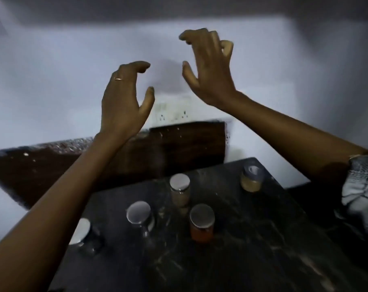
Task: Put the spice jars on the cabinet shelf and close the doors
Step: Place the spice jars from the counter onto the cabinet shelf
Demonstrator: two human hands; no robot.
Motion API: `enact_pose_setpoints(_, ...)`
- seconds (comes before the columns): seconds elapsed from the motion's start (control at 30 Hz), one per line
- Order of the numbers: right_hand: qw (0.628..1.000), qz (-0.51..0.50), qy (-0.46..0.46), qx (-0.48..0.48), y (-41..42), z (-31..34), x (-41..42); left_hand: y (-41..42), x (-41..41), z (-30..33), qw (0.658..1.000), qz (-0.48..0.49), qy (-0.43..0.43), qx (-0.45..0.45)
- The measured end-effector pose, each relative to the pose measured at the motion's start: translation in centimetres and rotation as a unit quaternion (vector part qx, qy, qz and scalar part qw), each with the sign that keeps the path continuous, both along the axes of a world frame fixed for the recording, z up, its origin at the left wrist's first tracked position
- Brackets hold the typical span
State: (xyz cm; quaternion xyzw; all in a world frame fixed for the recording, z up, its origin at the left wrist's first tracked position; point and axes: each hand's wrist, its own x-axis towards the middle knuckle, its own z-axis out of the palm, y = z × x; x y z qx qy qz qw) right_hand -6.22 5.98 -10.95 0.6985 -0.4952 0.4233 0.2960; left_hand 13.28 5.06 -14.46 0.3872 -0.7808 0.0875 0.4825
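The dark marble-patterned desk [252, 239] carries all five spice jars. Above it, both hands are raised with fingers loosely curled, grasping nothing: the left hand [124, 100] and the right hand [208, 68]. At the desk's middle stands the red-filled glass jar with a round metal lid [201, 223]; behind it a tall beige-filled jar [180, 189], toward the desk's far right corner a squat tan-filled jar [252, 175], and toward its left edge two clear steel-lidded jars [139, 216] [82, 233]. They look rigid, smooth and breakable; gripping each round the body below the lid seems safest.
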Motion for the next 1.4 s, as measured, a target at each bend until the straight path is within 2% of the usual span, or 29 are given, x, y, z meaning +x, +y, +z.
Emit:
enact_pose_setpoints(0.23,0.989,-0.072,-0.068,0.106,1.6,-9.4,-9.1,0.2,-7.9,-7.4,0.989,-0.090,-0.037,0.109)
enact_pose_setpoints(0.47,0.959,-0.139,-0.128,0.213,3.0,-22.1,-17.3,-1.0,-16.3,-16.5,0.957,-0.123,-0.139,0.220)
enact_pose_setpoints(0.57,0.925,-0.177,-0.166,0.291,3.8,-27.2,-20.4,-1.8,-19.8,-21.2,0.925,-0.133,-0.173,0.312)
enact_pose_setpoints(0.67,0.880,-0.189,-0.201,0.386,4.6,-31.4,-22.8,-2.3,-23.3,-25.3,0.873,-0.151,-0.216,0.410)
enact_pose_setpoints(0.73,0.841,-0.187,-0.217,0.459,4.7,-33.8,-24.0,-2.6,-25.9,-27.6,0.846,-0.162,-0.233,0.451)
enact_pose_setpoints(0.83,0.807,-0.175,-0.208,0.524,4.9,-36.6,-24.9,-2.8,-28.9,-30.0,0.820,-0.172,-0.246,0.487)
enact_pose_setpoints(0.9,0.802,-0.164,-0.215,0.533,5.1,-37.9,-25.2,-2.8,-30.3,-31.5,0.808,-0.177,-0.257,0.500)
enact_pose_setpoints(1.0,0.818,-0.167,-0.215,0.507,5.1,-39.0,-25.3,-2.8,-31.6,-33.1,0.802,-0.179,-0.264,0.504)
enact_pose_setpoints(1.17,0.865,-0.146,-0.247,0.412,4.6,-39.1,-25.3,-2.8,-31.9,-34.2,0.835,-0.159,-0.209,0.484)
enact_pose_setpoints(1.27,0.866,-0.150,-0.300,0.371,4.6,-38.6,-24.9,-2.4,-31.8,-34.3,0.845,-0.163,-0.175,0.479)
enact_pose_setpoints(1.4,0.876,-0.145,-0.289,0.357,5.2,-37.8,-24.3,-1.5,-31.4,-33.8,0.857,-0.141,-0.121,0.480)
